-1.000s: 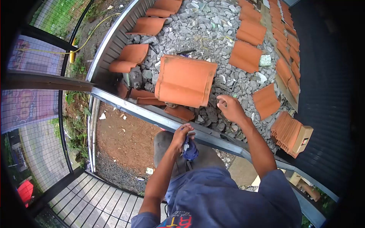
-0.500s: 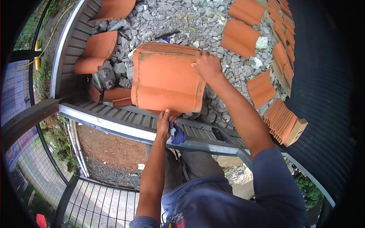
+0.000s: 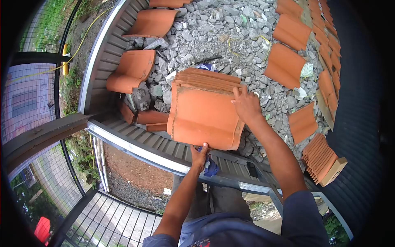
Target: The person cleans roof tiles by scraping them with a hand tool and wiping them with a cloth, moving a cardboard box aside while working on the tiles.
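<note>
A stack of orange roof tiles (image 3: 207,113) lies in front of me on the grey rubble, near the metal edge. My left hand (image 3: 200,155) grips the near edge of the top tile, thumb on top, with a crumpled blue cloth (image 3: 210,166) hanging beside it. At the stack's right upper corner my right hand (image 3: 247,106) has its fingers curled over the tile edge. The far edges of several stacked tiles show beyond the top one.
Single tiles (image 3: 286,66) lie spread over broken grey stone (image 3: 210,35). A tight row of tiles (image 3: 321,156) stands at the right, beside dark corrugated sheeting (image 3: 358,119). A metal beam (image 3: 144,152) crosses before my body; a phone-like dark object (image 3: 252,169) lies near it.
From a second ago, both hands have come up to the tile stack and taken hold of its top tile. That tile has tilted, showing more of the stacked edges behind it. The view has shifted.
</note>
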`<action>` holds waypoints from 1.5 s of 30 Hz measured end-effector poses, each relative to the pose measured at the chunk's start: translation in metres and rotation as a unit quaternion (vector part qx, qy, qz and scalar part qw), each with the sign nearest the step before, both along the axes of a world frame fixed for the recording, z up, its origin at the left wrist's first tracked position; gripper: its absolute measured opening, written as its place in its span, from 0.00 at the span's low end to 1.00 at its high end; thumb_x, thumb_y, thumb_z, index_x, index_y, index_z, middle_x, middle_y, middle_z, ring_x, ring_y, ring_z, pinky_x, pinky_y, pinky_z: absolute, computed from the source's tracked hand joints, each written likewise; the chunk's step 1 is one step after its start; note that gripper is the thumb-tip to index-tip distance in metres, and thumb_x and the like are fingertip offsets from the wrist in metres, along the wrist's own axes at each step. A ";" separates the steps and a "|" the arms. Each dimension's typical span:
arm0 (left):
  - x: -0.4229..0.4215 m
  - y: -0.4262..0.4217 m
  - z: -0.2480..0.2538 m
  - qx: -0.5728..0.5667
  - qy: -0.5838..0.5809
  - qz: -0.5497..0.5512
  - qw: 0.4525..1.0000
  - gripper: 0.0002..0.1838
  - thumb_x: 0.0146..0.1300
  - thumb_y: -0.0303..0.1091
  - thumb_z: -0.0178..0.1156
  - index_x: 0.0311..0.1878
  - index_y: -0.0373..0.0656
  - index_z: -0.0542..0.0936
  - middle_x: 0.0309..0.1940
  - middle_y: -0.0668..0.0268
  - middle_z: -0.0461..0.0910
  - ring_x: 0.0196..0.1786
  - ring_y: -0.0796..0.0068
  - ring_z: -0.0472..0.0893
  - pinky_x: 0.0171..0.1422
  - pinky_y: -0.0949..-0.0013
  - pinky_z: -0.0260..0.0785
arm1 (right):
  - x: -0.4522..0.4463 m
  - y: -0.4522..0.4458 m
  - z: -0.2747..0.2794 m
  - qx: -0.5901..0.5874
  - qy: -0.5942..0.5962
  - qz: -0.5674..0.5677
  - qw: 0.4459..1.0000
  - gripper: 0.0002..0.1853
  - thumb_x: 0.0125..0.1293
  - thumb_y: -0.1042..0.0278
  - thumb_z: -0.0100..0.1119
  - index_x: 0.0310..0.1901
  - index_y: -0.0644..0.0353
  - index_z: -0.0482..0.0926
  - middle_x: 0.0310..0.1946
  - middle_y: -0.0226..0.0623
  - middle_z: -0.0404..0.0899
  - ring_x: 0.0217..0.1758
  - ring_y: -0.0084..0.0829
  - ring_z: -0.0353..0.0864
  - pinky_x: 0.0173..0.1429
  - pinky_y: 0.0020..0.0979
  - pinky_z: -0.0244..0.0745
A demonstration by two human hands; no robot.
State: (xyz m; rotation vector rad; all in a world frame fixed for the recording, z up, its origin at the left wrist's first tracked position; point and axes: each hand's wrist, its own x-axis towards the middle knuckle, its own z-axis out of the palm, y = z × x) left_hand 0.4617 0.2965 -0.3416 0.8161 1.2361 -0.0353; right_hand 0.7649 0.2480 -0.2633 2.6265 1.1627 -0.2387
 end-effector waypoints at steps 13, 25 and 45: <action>-0.008 0.020 -0.028 -0.084 -0.048 0.090 0.991 0.37 0.59 0.62 0.78 0.60 0.48 0.74 0.48 0.69 0.82 0.45 0.74 0.84 0.39 0.69 0.77 | 0.006 -0.002 0.011 0.060 0.122 -0.036 0.990 0.30 0.73 0.54 0.66 0.72 0.51 0.69 0.54 0.49 0.74 0.44 0.55 0.88 0.47 0.52 0.84; -0.078 0.111 0.081 0.100 -0.030 -0.018 0.994 0.39 0.59 0.52 0.82 0.60 0.32 0.75 0.49 0.58 0.84 0.52 0.67 0.84 0.61 0.62 0.78 | -0.078 -0.048 0.078 0.223 0.297 -0.180 0.911 0.14 0.64 0.72 0.69 0.51 0.62 0.81 0.45 0.56 0.84 0.46 0.62 0.85 0.49 0.53 0.80; -0.020 0.231 0.061 0.331 0.059 -0.496 0.801 0.41 0.57 0.67 0.77 0.55 0.35 0.87 0.45 0.51 0.89 0.49 0.57 0.89 0.54 0.56 0.80 | -0.329 -0.131 -0.030 0.337 0.402 -0.424 0.738 0.15 0.64 0.65 0.73 0.33 0.67 0.77 0.21 0.52 0.76 0.21 0.35 0.72 0.31 0.43 0.70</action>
